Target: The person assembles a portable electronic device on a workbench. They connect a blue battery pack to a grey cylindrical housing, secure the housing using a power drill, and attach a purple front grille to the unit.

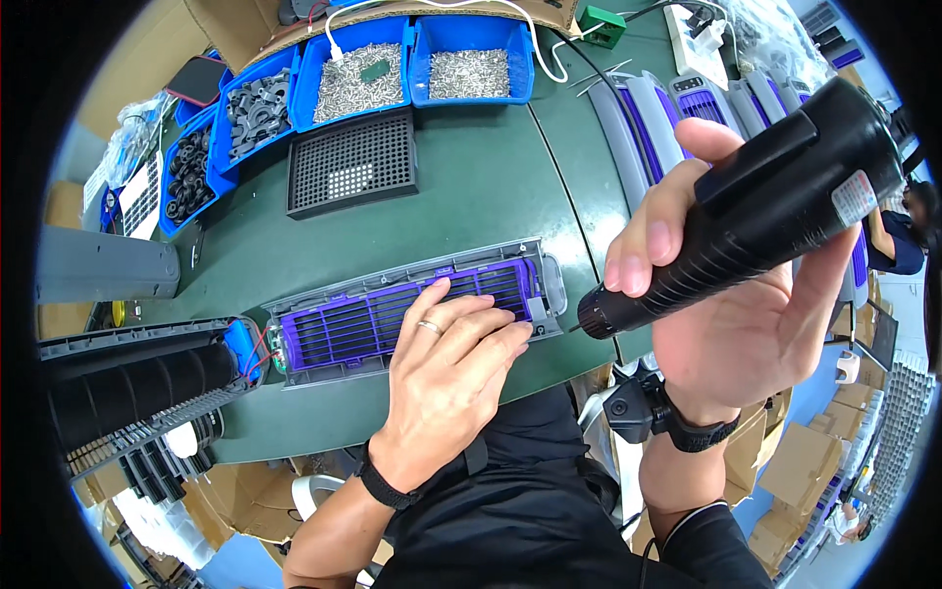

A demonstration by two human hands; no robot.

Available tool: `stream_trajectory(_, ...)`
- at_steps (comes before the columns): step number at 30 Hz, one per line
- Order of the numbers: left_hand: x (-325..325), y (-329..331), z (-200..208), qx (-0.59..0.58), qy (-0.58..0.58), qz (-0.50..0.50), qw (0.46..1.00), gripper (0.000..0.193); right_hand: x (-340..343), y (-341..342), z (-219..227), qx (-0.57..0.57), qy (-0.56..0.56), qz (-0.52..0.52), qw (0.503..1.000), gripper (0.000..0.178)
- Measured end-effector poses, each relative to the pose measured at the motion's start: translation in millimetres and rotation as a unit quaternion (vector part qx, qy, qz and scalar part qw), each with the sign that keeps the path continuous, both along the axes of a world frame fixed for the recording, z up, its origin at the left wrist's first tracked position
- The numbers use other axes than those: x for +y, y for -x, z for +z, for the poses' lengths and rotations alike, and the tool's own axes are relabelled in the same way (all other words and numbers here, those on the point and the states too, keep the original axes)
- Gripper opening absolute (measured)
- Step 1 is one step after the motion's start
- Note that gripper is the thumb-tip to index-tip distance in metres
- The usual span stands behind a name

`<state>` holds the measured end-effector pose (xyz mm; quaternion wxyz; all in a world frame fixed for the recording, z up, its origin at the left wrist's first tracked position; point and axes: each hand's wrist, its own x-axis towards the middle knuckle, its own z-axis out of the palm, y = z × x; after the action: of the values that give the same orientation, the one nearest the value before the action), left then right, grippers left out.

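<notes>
Mostly, the left hand (453, 353) lies palm-down with its fingers loosely spread across a gray and purple grille panel (363, 322), which rests on the green tabletop (481, 182) in front of the person. It covers part of the slats, so whatever lies under the palm is hidden. The right hand (746, 304) is wrapped around a black power screwdriver (751, 216), raised close to the camera; the tool's body conceals much of the grip. The nose of the tool points down and left, near the right end of the panel, but its tip is too small to make out, and I cannot tell from this angle how far above the tabletop it sits.

At the panel's left end, thin red wires (260, 355) run toward an open housing (147, 388), whose far end is lost in the dark rim of the view. A gray cover (108, 265) behind it is cut off likewise. Beyond the panel sit a black tray (394, 196) full of holes, with small pale pieces that are hard to identify, and blue bins (471, 100) of screws and dark parts. The right hand and screwdriver partly block more panels (643, 118) at the right.
</notes>
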<state>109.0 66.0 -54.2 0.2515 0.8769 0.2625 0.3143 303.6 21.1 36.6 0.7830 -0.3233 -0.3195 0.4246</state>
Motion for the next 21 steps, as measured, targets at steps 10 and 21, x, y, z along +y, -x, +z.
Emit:
stream_trajectory(10,1,-1,2,0.003,0.018,-0.008,1.0,0.022,3,-3,-4,0.008,-0.028,0.005,1.0,0.098)
stream_trajectory(21,-1,-16,14,0.099,-0.028,-0.003,0.995,0.047,7,-7,-16,0.012,-0.059,0.016,0.998,0.1)
